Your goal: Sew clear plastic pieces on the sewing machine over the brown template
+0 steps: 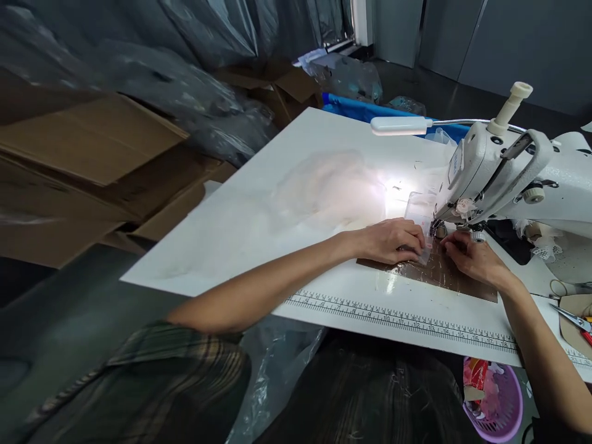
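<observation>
A white sewing machine (499, 179) stands at the right of the white table (259, 246). My left hand (395, 240) lies left of the needle area with its fingers curled over a translucent strip (420, 213); whether it grips the strip is hidden. My right hand (472, 256) is just right of the presser foot, thumb and forefinger pinched together near it, and what they hold is too small to make out. Beneath both hands is a shiny brown plate (448, 274). Sheer pale fabric (324, 185) spreads over the table to the left, lit by the lamp (400, 126).
A printed ruler (398, 317) runs along the table's front edge. Scissors (573, 317) lie at the far right. Below the edge is a purple basket (515, 407) with scraps. Cardboard boxes (83, 142) and plastic sheeting stand at the left, beyond the table.
</observation>
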### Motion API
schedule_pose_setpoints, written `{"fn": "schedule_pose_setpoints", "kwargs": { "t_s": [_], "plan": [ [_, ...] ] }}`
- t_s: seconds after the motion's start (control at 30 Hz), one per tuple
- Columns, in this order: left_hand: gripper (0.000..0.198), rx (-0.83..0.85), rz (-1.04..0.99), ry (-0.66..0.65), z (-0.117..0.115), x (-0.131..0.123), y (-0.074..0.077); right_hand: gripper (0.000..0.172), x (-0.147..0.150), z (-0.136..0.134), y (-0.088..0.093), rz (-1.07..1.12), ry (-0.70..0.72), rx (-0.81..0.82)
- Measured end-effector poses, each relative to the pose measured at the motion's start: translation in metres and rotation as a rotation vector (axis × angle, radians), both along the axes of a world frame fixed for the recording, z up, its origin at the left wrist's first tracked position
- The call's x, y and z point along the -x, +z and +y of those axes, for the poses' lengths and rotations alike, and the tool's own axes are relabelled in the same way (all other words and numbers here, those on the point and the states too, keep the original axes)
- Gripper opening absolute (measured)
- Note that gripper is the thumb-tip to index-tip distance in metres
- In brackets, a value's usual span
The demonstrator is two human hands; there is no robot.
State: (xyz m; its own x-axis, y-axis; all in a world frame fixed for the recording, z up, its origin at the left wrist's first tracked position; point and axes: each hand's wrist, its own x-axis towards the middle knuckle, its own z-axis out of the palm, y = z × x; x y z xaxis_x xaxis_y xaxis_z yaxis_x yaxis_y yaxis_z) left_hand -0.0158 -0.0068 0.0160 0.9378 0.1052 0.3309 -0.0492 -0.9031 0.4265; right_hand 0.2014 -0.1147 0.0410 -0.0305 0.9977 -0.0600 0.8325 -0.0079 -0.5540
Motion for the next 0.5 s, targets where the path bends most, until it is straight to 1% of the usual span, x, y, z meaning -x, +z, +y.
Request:
{"fn": "schedule_pose_setpoints", "kwargs": {
  "t_s": [0.03,0.07,0.1,0.2,0.23,0.37,0.5],
  "plan": [
    [0.013,0.01,-0.017,0.016,0.0,0.0,-0.002,0.025,0.003,-0.002,-0.003,0.014,-0.017,-0.026],
    [0.015,0.015,-0.029,0.029,-0.001,0.001,-0.003,0.024,0.005,-0.004,-0.006,0.037,-0.005,-0.062],
    [0.016,0.016,-0.034,0.04,-0.002,0.001,-0.005,0.023,0.007,-0.007,-0.01,0.067,0.035,-0.104],
    [0.017,0.023,-0.036,0.063,-0.004,0.001,-0.008,0.026,0.012,-0.014,-0.02,0.127,0.22,-0.216],
    [0.018,0.024,-0.045,0.065,-0.004,0.001,-0.009,0.026,0.013,-0.016,-0.022,0.116,0.247,-0.242],
    [0.018,-0.017,-0.11,0.061,-0.006,0.001,-0.011,0.021,0.017,-0.014,-0.028,0.045,0.25,-0.291],
    [0.019,-0.162,-0.127,0.056,-0.009,0.001,-0.013,0.021,0.017,-0.013,-0.027,0.067,0.263,-0.297]
  ]
}}
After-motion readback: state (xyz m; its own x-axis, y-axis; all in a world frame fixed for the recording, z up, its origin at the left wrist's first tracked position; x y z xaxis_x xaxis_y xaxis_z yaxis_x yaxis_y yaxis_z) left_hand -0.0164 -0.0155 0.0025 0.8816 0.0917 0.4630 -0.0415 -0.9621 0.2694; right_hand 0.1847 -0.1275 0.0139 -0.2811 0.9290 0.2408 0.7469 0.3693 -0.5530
